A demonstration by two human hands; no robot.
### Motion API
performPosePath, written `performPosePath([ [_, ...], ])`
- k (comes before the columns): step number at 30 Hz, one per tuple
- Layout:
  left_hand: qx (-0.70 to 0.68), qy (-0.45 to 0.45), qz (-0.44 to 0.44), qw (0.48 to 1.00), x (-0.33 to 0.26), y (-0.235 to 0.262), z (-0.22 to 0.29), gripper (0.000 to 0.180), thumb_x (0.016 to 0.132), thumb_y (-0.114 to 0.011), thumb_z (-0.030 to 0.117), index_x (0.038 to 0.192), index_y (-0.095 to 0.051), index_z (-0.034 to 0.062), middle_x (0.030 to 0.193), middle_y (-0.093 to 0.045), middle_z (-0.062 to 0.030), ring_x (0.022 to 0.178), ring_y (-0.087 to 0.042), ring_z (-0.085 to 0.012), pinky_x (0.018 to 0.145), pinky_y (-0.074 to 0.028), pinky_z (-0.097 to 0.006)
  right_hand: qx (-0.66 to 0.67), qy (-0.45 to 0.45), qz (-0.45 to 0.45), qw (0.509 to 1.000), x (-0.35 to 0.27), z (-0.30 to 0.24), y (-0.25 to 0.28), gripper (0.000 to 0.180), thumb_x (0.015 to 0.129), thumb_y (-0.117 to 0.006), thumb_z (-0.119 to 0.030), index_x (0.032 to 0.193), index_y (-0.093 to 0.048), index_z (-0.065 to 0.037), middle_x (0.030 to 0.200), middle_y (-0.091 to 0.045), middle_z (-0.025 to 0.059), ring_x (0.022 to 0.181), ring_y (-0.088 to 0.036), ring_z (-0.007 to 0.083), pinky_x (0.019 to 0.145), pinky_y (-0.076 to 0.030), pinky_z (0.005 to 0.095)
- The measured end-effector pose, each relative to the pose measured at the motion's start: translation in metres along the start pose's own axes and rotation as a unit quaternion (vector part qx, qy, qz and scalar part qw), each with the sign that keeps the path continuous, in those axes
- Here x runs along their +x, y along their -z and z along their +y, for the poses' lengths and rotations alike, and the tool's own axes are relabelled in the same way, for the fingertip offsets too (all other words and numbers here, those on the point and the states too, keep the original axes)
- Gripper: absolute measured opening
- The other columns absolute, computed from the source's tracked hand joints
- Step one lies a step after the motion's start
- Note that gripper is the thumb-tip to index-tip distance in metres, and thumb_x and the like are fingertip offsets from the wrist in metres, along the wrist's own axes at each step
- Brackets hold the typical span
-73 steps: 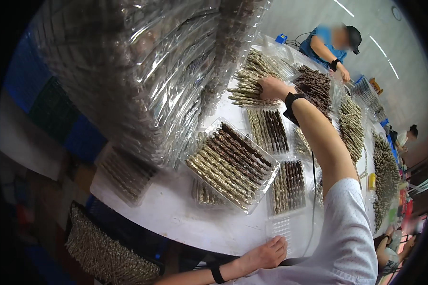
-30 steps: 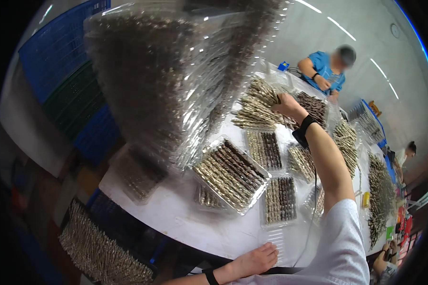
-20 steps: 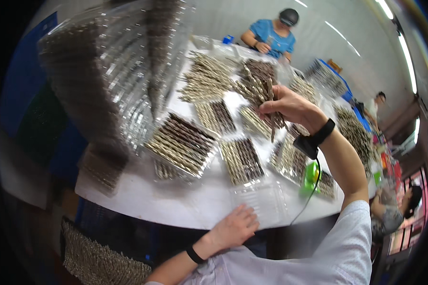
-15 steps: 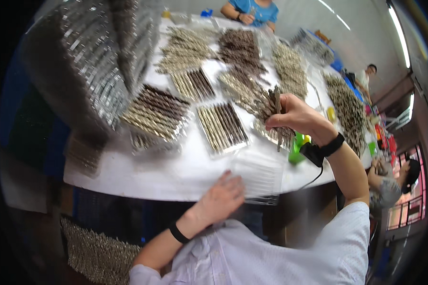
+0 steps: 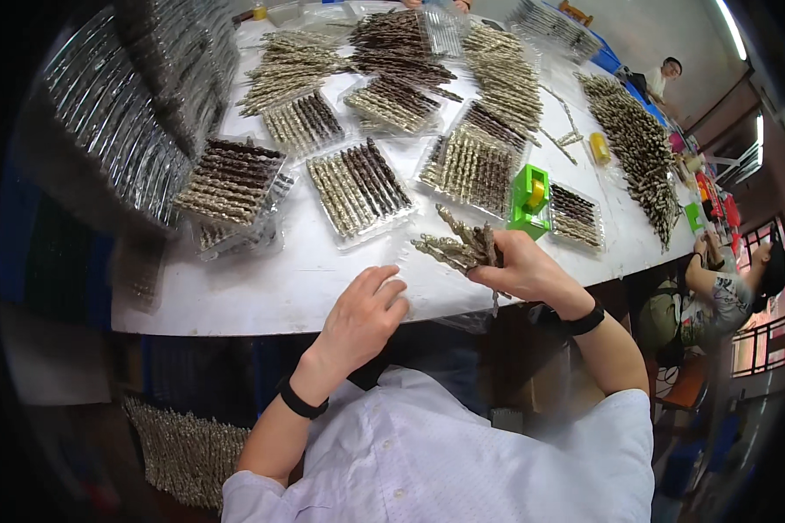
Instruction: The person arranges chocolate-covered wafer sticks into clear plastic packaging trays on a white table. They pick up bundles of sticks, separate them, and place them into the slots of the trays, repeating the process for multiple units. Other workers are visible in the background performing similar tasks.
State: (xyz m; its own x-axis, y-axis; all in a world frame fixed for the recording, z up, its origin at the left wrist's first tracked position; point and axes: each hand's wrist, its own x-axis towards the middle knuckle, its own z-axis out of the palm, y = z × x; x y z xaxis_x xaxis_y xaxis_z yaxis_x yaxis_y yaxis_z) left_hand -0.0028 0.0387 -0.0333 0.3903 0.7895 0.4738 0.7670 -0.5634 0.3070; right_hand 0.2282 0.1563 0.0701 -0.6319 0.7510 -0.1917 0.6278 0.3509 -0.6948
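Observation:
My right hand (image 5: pixel 528 272) is closed round a loose bundle of spiral-twisted sticks (image 5: pixel 453 247), some gold and some dark brown, held just above the near part of the table. The sticks fan out to the left from the fingers. To the left of the bundle, my left hand (image 5: pixel 365 312) hovers over or rests at the table's near edge, fingers bent and slightly apart, with no stick visible in it. A see-through plastic tray seems to lie between the hands, mostly hard to make out. Just beyond lies a clear tray of gold and dark sticks (image 5: pixel 358 187).
More filled trays (image 5: pixel 475 166) surround the work spot, with a green tape dispenser (image 5: pixel 529 202) to the right. Stacked clear trays (image 5: pixel 118 113) rise at the left. Loose stick piles (image 5: pixel 296 65) lie at the back. A person (image 5: pixel 715 283) sits at the right.
My right hand has come down and nearer with its bundle, away from the trays at the middle right. My left hand has shifted left, its fingers now more bent. The view has tilted.

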Motion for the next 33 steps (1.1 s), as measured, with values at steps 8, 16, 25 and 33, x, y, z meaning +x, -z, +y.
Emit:
performPosePath([
  [8,0.003,-0.010,-0.016,1.000,-0.003,-0.004,0.010,0.016,0.078,-0.060,0.005,0.093,-0.064,0.0013,0.103,-0.064,-0.0114,0.118,-0.058,-0.0325,0.100,-0.047,-0.044,0.000,-0.042,0.001,0.999,-0.002,0.014,0.004,0.027,0.078,-0.073,-0.019,0.084,-0.059,0.004,0.064,-0.057,0.0145,0.058,-0.057,0.0242,0.058,-0.045,0.0384],
  [16,0.062,0.055,0.069,0.994,0.000,-0.016,-0.007,0.020,0.076,-0.061,0.003,0.096,-0.064,0.0007,0.106,-0.064,-0.0115,0.115,-0.059,-0.0316,0.097,-0.048,-0.042,-0.189,0.081,0.001,0.979,0.017,0.022,-0.016,0.025,0.077,-0.068,-0.019,0.087,-0.058,0.002,0.072,-0.061,0.0250,0.071,-0.062,0.0429,0.065,-0.048,0.0480],
  [25,0.046,0.094,0.149,0.983,0.006,-0.035,0.006,0.022,0.074,-0.072,0.002,0.093,-0.061,0.0004,0.102,-0.062,-0.0121,0.102,-0.062,-0.0305,0.080,-0.055,-0.039,-0.134,0.036,-0.037,0.990,-0.005,0.031,-0.033,0.027,0.076,-0.066,-0.020,0.083,-0.058,0.005,0.071,-0.061,0.0265,0.072,-0.061,0.0463,0.068,-0.049,0.0507],
  [33,0.032,0.091,0.150,0.984,0.008,-0.045,0.013,0.023,0.071,-0.076,0.001,0.087,-0.059,0.0007,0.101,-0.059,-0.0139,0.100,-0.063,-0.0336,0.078,-0.056,-0.042,-0.135,0.041,-0.019,0.990,0.006,0.027,-0.043,0.027,0.075,-0.066,-0.020,0.084,-0.060,0.004,0.075,-0.064,0.0271,0.075,-0.064,0.0459,0.071,-0.051,0.0513],
])
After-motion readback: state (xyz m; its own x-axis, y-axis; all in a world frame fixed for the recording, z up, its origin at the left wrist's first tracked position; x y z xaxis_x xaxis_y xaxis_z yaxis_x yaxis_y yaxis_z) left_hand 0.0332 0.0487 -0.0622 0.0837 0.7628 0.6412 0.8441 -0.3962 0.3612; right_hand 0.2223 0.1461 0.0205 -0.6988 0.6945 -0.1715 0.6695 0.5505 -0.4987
